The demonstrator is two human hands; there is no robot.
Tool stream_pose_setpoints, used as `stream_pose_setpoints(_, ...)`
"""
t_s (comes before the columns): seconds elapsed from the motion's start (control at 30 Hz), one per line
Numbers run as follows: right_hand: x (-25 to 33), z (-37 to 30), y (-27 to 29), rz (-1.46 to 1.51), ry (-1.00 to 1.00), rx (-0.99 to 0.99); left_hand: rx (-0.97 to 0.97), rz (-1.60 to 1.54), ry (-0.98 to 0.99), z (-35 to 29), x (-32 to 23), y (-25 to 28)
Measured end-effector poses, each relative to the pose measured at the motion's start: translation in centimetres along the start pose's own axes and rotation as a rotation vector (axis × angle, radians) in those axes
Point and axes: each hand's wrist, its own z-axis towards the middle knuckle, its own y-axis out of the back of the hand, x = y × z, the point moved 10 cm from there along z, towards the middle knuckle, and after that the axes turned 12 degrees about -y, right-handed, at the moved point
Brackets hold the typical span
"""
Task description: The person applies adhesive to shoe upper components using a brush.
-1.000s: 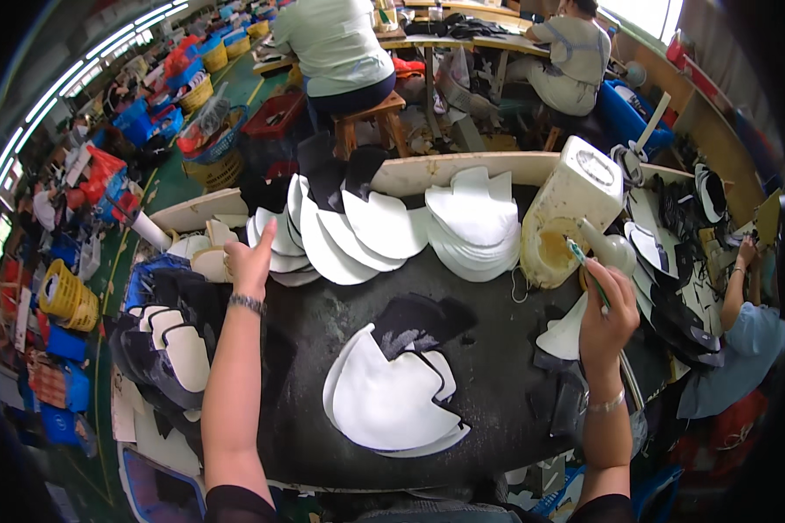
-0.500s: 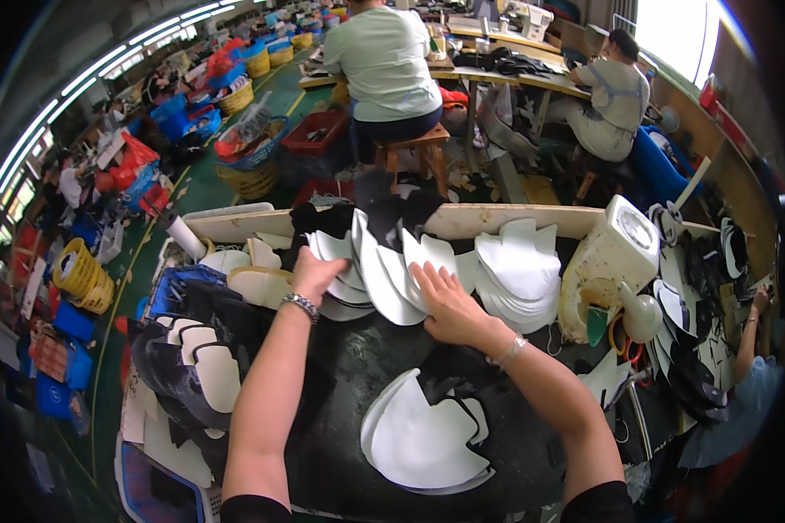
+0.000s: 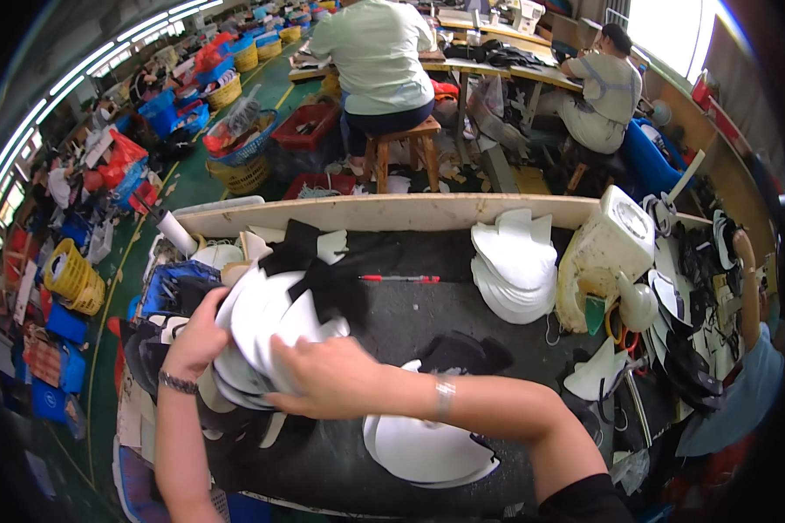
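Together my hands grip a stack of white curved pieces with black fabric flaps (image 3: pixel 266 318) over the left part of the dark bench top. My left hand (image 3: pixel 199 338) is closed on the stack's left edge. From the near right side, my right hand (image 3: pixel 327 376) grips it too, partly smeared by motion. Beneath the stack, black and pale pieces are largely hidden. Close to the bench's front, a pile of white pieces with black edging (image 3: pixel 432 453) lies partly under my right forearm. Another white stack (image 3: pixel 515 266) sits at the back right.
A red pen (image 3: pixel 401 279) lies mid-bench. On the right stand a cream machine (image 3: pixel 615 240) and orange-handled scissors (image 3: pixel 619 329). A blue crate (image 3: pixel 176 283) is at the left, with a wooden ledge (image 3: pixel 410 209) behind. Two people sit beyond; another person's arm (image 3: pixel 748 288) reaches in at right.
Both hands have carried the white pieces and black fabric from the back middle of the bench left and nearer. The red pen has come into view there.
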Motion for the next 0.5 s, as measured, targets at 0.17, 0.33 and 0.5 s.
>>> stream_pose_setpoints(0.17,-4.6,1.5,-0.5,0.438,-0.047,0.114,-0.412,0.594,-0.575,-11.0,-12.5,-5.4)
stream_pose_setpoints(0.33,-12.0,-12.9,15.5,0.48,-0.177,-0.78,0.576,0.716,-0.896,-17.4,-13.7,-24.6)
stream_pose_setpoints(0.5,-23.0,-30.9,20.3,0.015,-0.801,-1.046,0.566,0.803,-0.995,-16.4,-10.4,-27.7)
